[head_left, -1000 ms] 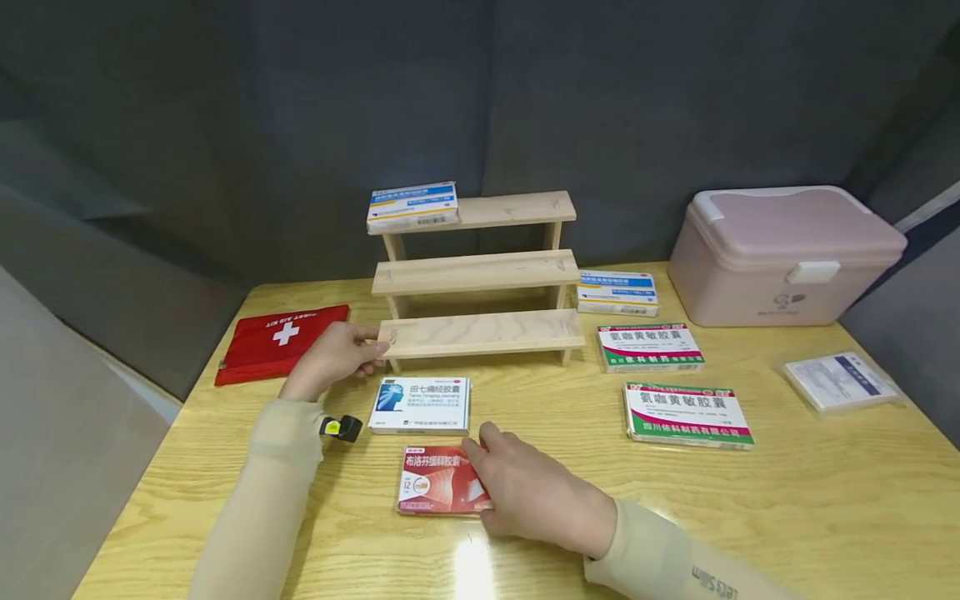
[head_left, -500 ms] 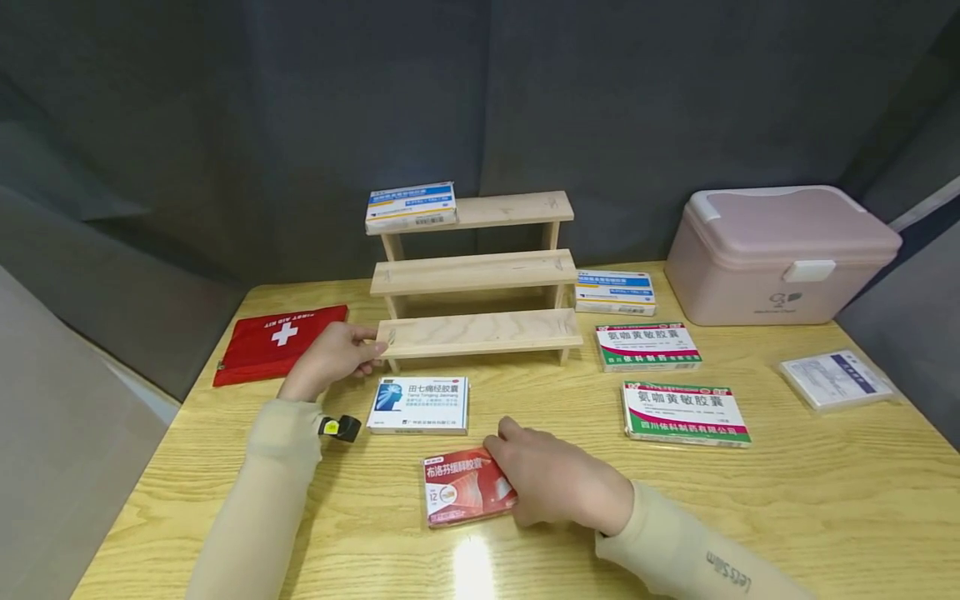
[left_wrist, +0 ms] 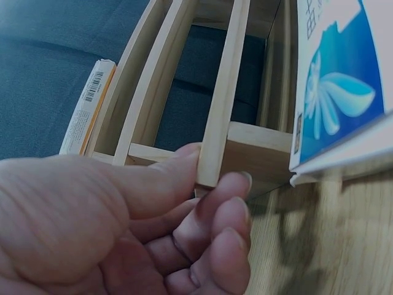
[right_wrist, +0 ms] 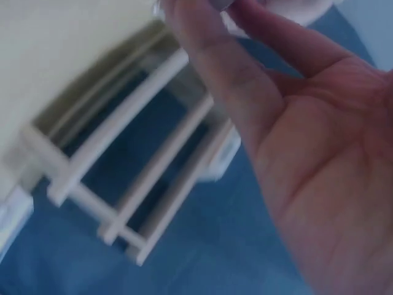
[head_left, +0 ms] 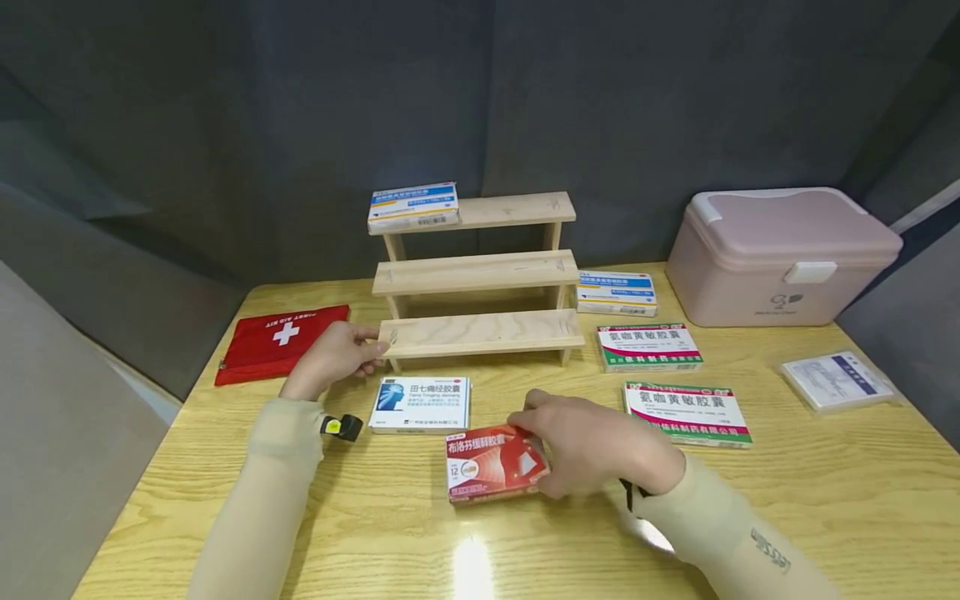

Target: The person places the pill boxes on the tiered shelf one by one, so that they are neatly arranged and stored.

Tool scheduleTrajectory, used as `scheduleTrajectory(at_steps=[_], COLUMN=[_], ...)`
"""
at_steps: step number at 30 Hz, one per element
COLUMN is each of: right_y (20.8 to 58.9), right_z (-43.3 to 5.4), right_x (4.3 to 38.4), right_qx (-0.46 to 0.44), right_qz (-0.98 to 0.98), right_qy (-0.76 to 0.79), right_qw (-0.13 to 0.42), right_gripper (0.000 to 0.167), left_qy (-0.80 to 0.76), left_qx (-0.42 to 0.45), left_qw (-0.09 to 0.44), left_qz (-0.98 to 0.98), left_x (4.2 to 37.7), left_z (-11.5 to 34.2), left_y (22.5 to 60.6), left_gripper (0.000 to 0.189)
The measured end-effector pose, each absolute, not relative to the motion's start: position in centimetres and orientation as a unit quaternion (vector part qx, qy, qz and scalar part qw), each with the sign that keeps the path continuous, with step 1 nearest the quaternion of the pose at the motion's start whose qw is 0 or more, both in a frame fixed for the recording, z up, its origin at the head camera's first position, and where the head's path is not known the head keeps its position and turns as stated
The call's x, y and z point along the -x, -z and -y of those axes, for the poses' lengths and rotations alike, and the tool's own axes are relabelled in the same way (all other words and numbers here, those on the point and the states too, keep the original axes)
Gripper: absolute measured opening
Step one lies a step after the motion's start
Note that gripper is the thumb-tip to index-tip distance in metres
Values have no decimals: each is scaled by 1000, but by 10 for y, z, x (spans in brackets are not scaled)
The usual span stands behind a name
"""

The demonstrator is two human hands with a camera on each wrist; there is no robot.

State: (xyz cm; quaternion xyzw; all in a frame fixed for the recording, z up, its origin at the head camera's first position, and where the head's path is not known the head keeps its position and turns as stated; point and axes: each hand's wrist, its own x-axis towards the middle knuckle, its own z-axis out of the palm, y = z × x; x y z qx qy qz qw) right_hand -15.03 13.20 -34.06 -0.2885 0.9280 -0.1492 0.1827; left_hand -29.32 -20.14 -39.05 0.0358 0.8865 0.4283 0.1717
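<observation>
On the yellow wood-grain tabletop (head_left: 360,533) stood a three-tiered pale wooden rack (head_left: 480,333), the left hand (head_left: 335,354) pinching the left end of its lowest shelf between thumb and fingers. Further right sat a rounded pink plastic chest (head_left: 731,287), lid down, contents hidden. Left of the rack lay a flat red fabric pouch (head_left: 255,348); what it held did not show. Nearer the front, the right hand (head_left: 596,442) had its fingers clamped on a red rectangular cardboard carton (head_left: 491,467), covering its right end; the blurred right-wrist view cut off that grasp at the top.
</observation>
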Motion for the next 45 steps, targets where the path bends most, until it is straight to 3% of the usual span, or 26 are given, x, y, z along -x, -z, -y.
scheduleTrajectory(at_steps=[13,21,27,36,45], right_y=[272,218,199,206,227], right_z=[-201,-215,-215,-204,-204], right_x=[206,261,318,371,386], right_qx=[304,242,216,210,205], right_qz=[-943,-963,-967,-968,-971], right_qy=[136,113,122,106,87], right_qw=[19,27,51,89,85], right_gripper=[69,77,87,87,64], left_qy=[-433,-427,-437,-444,-446], left_qx=[-47,-56,-44,-48,-53], left_qw=[169,159,165,162,159], left_qz=[-884,-888,-883,-880,-879], left_x=[299,300,298,293,293], left_z=[205,205,205,203,203], left_y=[387,387,391,395,392], left_gripper=[38,36,37,35,33])
